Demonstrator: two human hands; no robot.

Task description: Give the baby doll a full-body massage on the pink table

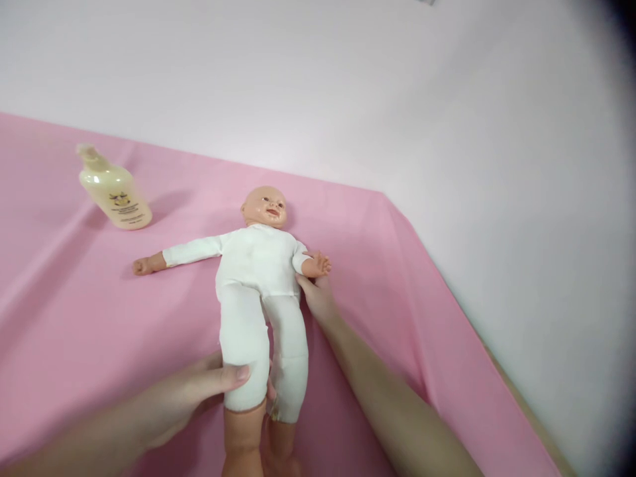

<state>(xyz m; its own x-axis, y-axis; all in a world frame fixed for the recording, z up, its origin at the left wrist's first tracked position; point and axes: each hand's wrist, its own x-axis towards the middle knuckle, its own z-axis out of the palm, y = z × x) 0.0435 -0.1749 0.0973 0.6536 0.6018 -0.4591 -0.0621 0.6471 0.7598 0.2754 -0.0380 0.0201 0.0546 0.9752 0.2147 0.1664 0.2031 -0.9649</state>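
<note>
**Doll flat on pink cloth, both hands on it**

While the doll (258, 278) lies on its back on the pink cloth (74, 311) covering the surface, the left hand (191, 391) wraps its fingers (233, 374) round the doll's lower leg. The right hand (318, 298) touches the doll's side under its arm; finger spread can't be told, doll hides them. A lotion bottle (115, 192) stands well apart, upper left. White wall (447, 99) behind.
</note>
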